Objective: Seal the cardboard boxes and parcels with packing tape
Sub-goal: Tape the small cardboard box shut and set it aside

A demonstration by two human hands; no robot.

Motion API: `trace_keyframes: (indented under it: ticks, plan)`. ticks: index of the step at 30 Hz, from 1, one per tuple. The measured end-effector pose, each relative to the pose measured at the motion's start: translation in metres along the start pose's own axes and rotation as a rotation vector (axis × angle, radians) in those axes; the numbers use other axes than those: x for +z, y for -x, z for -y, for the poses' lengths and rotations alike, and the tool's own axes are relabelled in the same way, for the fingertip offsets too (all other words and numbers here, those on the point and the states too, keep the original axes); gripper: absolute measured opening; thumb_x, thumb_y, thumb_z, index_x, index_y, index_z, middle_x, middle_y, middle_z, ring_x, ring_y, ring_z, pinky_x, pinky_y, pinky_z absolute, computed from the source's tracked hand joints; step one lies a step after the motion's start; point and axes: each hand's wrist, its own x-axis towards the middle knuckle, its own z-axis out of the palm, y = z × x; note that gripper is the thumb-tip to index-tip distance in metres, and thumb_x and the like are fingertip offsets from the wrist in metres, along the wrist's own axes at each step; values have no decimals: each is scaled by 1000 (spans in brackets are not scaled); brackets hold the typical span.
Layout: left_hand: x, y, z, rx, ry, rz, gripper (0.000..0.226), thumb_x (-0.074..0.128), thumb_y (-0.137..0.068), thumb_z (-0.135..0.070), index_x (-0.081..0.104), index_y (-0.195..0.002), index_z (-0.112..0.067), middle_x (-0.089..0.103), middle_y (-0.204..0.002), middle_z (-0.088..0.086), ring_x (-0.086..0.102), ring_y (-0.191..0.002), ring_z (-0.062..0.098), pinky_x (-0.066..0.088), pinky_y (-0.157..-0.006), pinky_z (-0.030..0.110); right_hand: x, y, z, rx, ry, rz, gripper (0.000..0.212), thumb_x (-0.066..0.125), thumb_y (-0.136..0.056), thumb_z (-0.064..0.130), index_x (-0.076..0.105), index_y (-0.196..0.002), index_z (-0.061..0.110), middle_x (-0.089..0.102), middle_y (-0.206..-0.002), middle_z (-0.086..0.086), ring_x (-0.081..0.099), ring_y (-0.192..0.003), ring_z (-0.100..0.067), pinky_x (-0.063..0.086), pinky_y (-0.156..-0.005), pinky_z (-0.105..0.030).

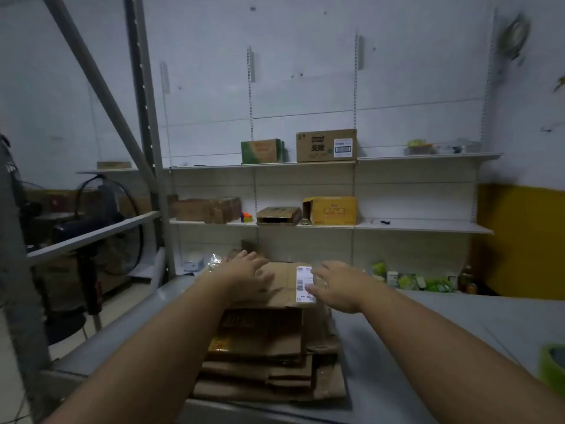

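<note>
A stack of flattened cardboard boxes (269, 341) lies on the grey table (428, 325) in front of me. The top piece (287, 280) carries a white shipping label (304, 283). My left hand (244, 275) rests flat on the far left part of that top piece, fingers spread. My right hand (336, 286) hovers at the right edge by the label, fingers straight, thumb touching the label's lower corner. A green roll of packing tape (552, 367) sits at the table's right edge, partly cut off by the frame.
Wall shelves behind the table hold cardboard boxes (326, 145), a yellow box (331, 210) and a green box (263, 151). Green packets (425, 283) lie at the far right of the table. A standing fan (104, 228) and a metal rack (91, 234) stand to the left.
</note>
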Motion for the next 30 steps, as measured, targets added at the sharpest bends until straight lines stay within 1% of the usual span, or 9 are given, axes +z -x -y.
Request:
trace_keyframes:
  ticks: [4,7,10,12,17,21,24,27,30]
  plan:
    - [1,2,5,-35,7,16,62,34,-94,-58,22,-148,-31,12,-159,0,4,-146,23,8,-116,49,2,-3,0,52,-8,-38,56,28,-99,54,33,-146,24,37,-149,-9,33,-136,-27,32,-107,-42]
    - [5,5,5,-109,193,-46,56,41,-95,-50,29,-146,-29,29,-153,4,26,-140,25,25,-114,46,4,-4,6,118,-81,-46,51,31,-101,48,44,-139,18,50,-138,-10,46,-125,-27,38,-99,-38]
    - [12,4,15,-276,326,-126,53,52,-91,-43,40,-138,-23,50,-134,7,50,-118,23,44,-100,40,12,-10,9,162,-283,-73,43,35,-100,46,65,-103,15,63,-90,-2,59,-88,-18,44,-72,-31]
    - [15,5,22,-373,373,-111,50,57,-87,-41,45,-131,-21,57,-119,5,56,-103,20,49,-91,38,20,-15,13,204,-499,-61,39,40,-99,45,59,-77,18,54,-70,3,53,-68,-12,38,-57,-26]
    - [17,10,28,-489,548,-121,37,60,-88,-32,51,-120,-15,56,-96,2,55,-85,15,47,-70,28,33,-13,20,270,-944,44,27,53,-95,41,62,-91,16,62,-83,1,55,-71,-12,41,-58,-23]
    - [15,12,32,-531,881,-242,43,66,-84,-15,46,-121,-10,51,-85,1,53,-80,16,44,-62,27,42,-14,19,270,-1222,-59,23,63,-92,25,61,-113,14,68,-101,-3,64,-82,-13,46,-61,-23]
    - [11,19,35,-549,1190,-308,42,68,-78,-4,54,-117,-10,61,-104,10,59,-91,24,50,-67,33,43,-11,8,266,-1398,-144,24,63,-91,12,59,-114,13,70,-104,-10,69,-84,-22,55,-69,-32]
    - [5,27,24,-459,1393,-236,29,65,-78,-2,61,-105,-11,66,-105,11,63,-95,28,53,-81,41,38,-1,-8,233,-1486,-169,20,62,-90,6,60,-108,15,71,-99,-11,70,-75,-22,57,-65,-35]
    - [1,28,5,-356,1487,-158,29,64,-80,-6,60,-108,-10,67,-106,13,65,-98,31,53,-80,43,36,13,-29,215,-1488,-252,20,61,-90,2,61,-107,14,70,-100,-11,70,-78,-23,56,-65,-35]
